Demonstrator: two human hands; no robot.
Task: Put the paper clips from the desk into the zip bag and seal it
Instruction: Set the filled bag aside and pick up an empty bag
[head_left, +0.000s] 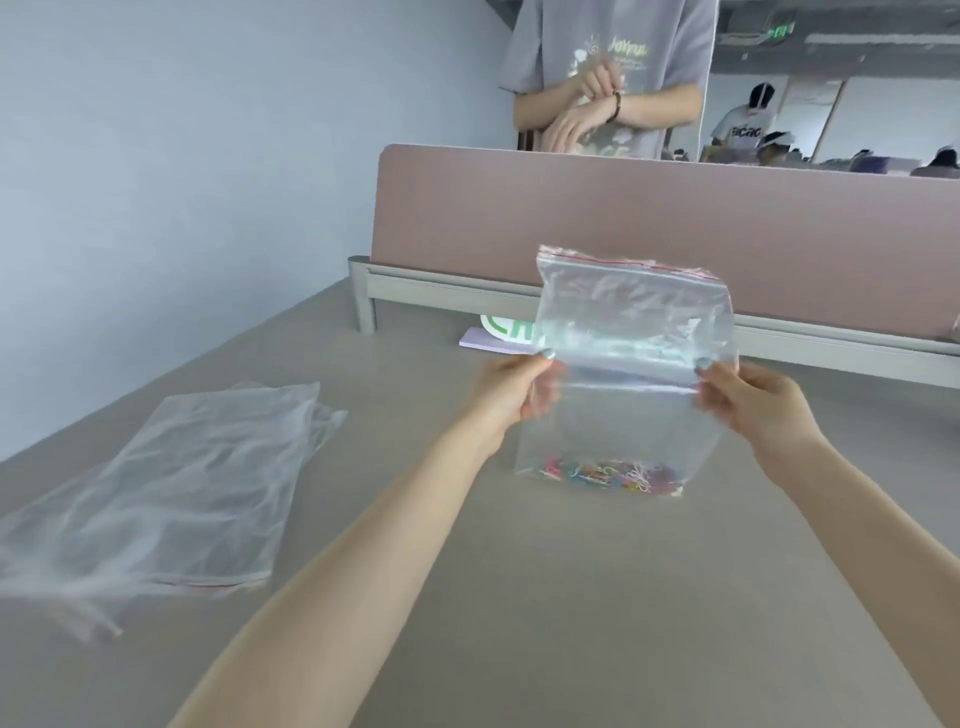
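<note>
A clear zip bag (631, 332) with a red strip along its top stands upright above the desk (467, 597), held in mid-air. Several colourful paper clips (613, 475) lie heaped in its bottom. My left hand (511, 389) pinches the bag's left edge about halfway up, thumb in front. On the opposite edge, at the same height, my right hand (753, 397) pinches it too. The top strip looks flat, but I cannot tell whether it is sealed.
A pile of empty clear bags (166, 493) lies on the desk at the left. A white and green card (498, 332) lies behind the bag, by the pink divider (649, 218). A person stands beyond the divider.
</note>
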